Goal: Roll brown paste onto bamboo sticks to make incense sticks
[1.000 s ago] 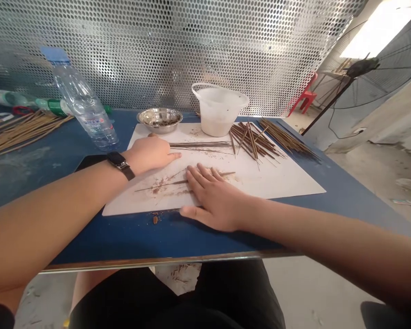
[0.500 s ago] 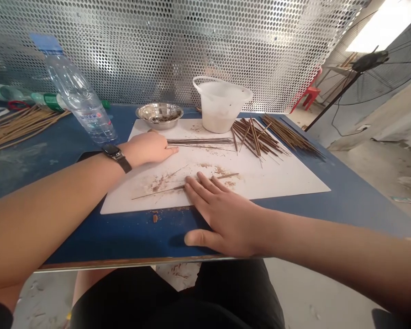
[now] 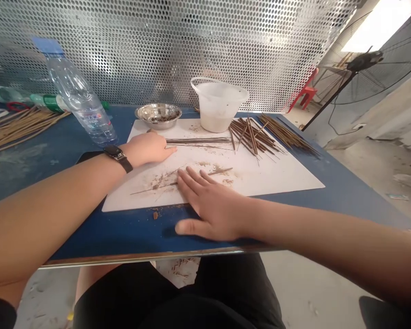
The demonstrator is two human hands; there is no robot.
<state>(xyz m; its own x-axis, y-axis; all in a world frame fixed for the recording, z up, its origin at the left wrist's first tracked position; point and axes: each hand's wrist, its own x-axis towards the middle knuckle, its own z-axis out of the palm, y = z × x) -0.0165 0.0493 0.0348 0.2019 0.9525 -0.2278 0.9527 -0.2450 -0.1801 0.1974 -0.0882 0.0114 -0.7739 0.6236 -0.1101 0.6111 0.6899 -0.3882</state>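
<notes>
My right hand [image 3: 210, 203] lies flat with fingers stretched, its fingertips on a brown-coated stick [image 3: 222, 171], apparently incense, on a white mat [image 3: 277, 176]. The stick's thin bare end points left; its middle is hidden under the fingers. My left hand [image 3: 150, 148], wearing a dark watch, is over the left ends of a row of thin dark sticks [image 3: 198, 141]. Its thumb points right, while the other fingers curl down, mostly out of sight, around the stick ends. Brown crumbs lie scattered about the mat.
Behind the mat stand a metal bowl [image 3: 159, 114] with dark bits and a white pail [image 3: 219, 105]. Piles of coated sticks [image 3: 253, 135] lie right. A water bottle [image 3: 78, 91] and tan sticks [image 3: 23, 123] are left. A perforated metal panel [image 3: 157, 45] backs the table.
My right hand has slid a little forward and left, and the coated stick under it has rolled forward slightly. My left hand stays at the thin sticks.
</notes>
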